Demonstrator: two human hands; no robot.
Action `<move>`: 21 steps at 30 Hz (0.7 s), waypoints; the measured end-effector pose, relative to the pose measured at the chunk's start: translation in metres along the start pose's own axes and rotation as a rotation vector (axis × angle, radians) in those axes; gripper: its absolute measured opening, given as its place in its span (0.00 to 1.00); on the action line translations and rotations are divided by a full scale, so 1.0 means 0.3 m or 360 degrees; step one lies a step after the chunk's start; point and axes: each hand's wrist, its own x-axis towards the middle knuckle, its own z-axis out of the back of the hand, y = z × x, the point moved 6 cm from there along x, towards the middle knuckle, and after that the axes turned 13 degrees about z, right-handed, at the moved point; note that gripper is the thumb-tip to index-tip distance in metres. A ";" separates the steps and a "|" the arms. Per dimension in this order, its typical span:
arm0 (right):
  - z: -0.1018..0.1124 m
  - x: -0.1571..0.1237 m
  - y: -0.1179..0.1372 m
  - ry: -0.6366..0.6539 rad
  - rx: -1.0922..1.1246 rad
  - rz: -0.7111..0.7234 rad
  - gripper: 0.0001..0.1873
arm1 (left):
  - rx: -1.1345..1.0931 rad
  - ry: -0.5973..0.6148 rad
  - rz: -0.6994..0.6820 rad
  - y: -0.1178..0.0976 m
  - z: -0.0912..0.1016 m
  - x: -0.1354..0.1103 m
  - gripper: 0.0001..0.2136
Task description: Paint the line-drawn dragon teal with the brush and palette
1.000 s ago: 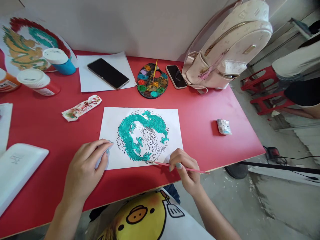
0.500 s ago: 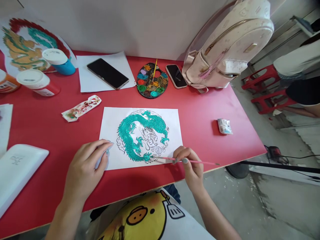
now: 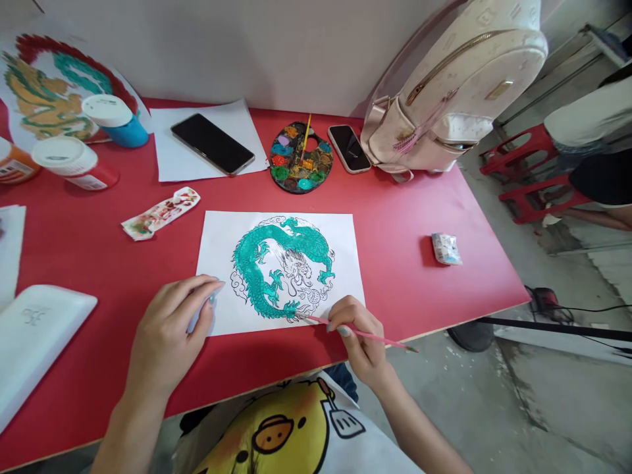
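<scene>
A white sheet of paper (image 3: 217,237) lies on the red table with a dragon drawing (image 3: 253,263) on it. The dragon's body and claws are green; its head and the clouds are bare black outlines. My right hand (image 3: 359,336) is closed around a thin pink paintbrush (image 3: 380,338) by the sheet's lower right edge. The brush tip meets the drawing near the green claw at the bottom. At the sheet's left edge my left hand (image 3: 172,329) rests with fingers loosely bent and thumb apart, holding nothing.
Behind the sheet are a paint palette (image 3: 284,174) with a yellow brush on it, two phones (image 3: 212,143) and a backpack (image 3: 444,99). Paint jars (image 3: 66,158), a stained paper strip (image 3: 160,214) and a white case (image 3: 44,336) are leftward. A small packet (image 3: 446,249) lies right.
My right hand has shifted left and slightly down with the paintbrush, whose back end now tilts lower. The left hand has stayed in place.
</scene>
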 end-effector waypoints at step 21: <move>0.031 -0.004 0.026 0.0131 -0.0221 0.0058 0.15 | 0.0017 -0.0017 -0.0026 -0.013 0.007 0.004 0.15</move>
